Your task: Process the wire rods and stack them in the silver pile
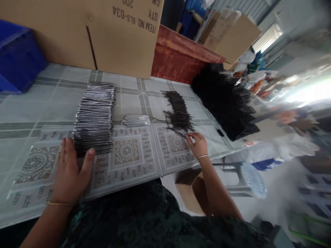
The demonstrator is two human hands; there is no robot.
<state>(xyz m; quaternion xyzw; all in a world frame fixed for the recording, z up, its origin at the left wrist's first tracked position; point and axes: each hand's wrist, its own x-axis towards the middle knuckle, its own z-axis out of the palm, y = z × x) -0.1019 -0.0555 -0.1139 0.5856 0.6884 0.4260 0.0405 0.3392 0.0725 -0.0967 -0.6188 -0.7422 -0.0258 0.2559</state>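
Head view: left hand (73, 172) lies spread at metal rods' (94, 119) seven o'clock, right hand (198, 144) pinches dark strands' (179, 108) five-o'clock end, ideally drawing one.

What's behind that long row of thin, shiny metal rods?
Behind the rods, a strip of grey-and-white patterned table covering shows, then a large brown printed cardboard box. The box hides whatever lies directly behind it.

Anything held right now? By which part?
Right hand seems to pinch one or more dark strips by the near end. Left hand: open by the metal rods, no hold visible.
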